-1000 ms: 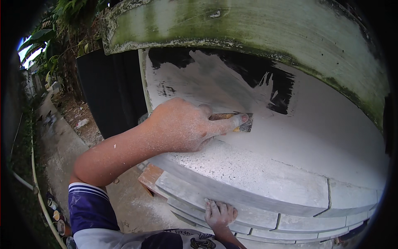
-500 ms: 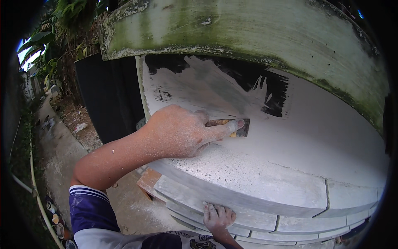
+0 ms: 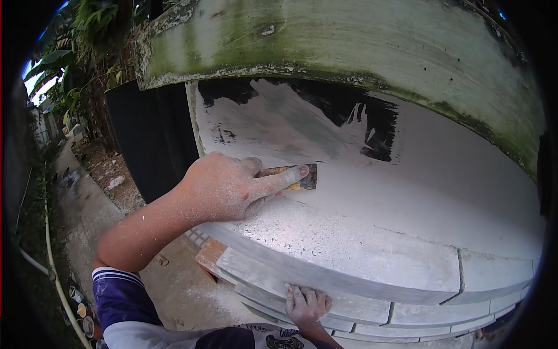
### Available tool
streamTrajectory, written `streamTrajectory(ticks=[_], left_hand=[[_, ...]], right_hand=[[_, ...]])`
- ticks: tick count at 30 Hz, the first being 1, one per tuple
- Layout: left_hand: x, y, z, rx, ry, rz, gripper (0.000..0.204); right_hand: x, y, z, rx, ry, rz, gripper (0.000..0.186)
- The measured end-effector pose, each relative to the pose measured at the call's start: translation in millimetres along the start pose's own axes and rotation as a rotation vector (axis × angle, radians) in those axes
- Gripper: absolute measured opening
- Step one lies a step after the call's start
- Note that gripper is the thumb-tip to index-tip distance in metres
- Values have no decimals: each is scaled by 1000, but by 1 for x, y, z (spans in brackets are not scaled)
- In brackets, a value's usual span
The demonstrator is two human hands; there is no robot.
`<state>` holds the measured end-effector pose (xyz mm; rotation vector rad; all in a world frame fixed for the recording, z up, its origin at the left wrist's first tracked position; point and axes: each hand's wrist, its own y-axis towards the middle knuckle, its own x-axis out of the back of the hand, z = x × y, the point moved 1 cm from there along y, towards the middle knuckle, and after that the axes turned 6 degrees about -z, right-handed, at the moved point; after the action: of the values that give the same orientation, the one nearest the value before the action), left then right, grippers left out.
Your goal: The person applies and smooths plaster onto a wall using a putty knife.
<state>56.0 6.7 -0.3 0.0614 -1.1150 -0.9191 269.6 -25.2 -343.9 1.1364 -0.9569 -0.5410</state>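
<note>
My left hand [image 3: 224, 189], dusted with white powder, is closed round a putty knife [image 3: 310, 177]. One finger stretches along the worn, yellow-stained tool toward its dark edge. The tool lies against the white wall [image 3: 418, 186], just below a patch of black [image 3: 381, 131] partly covered with pale smears. Lower down, my right hand [image 3: 308, 305] rests on the grey stepped blocks [image 3: 360, 305] with its fingers spread a little, holding nothing.
A grey ledge [image 3: 349, 244] strewn with white dust and crumbs juts out under the wall. Overhead hangs a mossy concrete slab [image 3: 325, 43]. A dark panel [image 3: 154, 139] stands at the left, beside a concrete path [image 3: 87, 203]. Several small containers [image 3: 81, 308] sit at the lower left.
My left hand has slid left along the wall with the putty knife. My right hand stays in the same place on the blocks.
</note>
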Motion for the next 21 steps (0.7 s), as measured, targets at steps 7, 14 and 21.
streamTrajectory(ticks=[7, 14, 21], left_hand=[[4, 19, -11, -27, -59, 27, 66], [2, -2, 7, 5, 26, -112, 60], [-4, 2, 1, -31, -6, -134, 67]], right_hand=[[1, 1, 1, -7, 0, -20, 13], [0, 1, -1, -1, 22, -9, 13], [1, 3, 1, -1, 15, -9, 12]])
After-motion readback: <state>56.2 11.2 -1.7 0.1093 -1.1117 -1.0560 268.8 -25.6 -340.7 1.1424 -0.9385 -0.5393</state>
